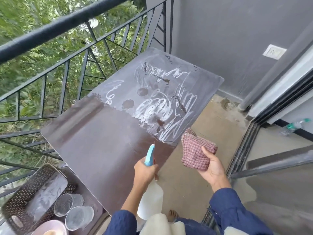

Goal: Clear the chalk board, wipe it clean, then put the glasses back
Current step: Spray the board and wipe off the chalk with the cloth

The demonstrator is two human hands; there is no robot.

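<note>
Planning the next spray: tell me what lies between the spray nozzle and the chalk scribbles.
Head view: only bare, already wiped board lies between the spray nozzle and the chalk scribbles; nothing stands there.

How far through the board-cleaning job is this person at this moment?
Done: the board is cleared, and its near half looks wiped dark. In hand: the left hand aims a spray bottle at the board, while the right hand holds a checked cloth. Left: chalk scribbles cover the far half, and the glasses sit off the board, not yet returned.
</note>
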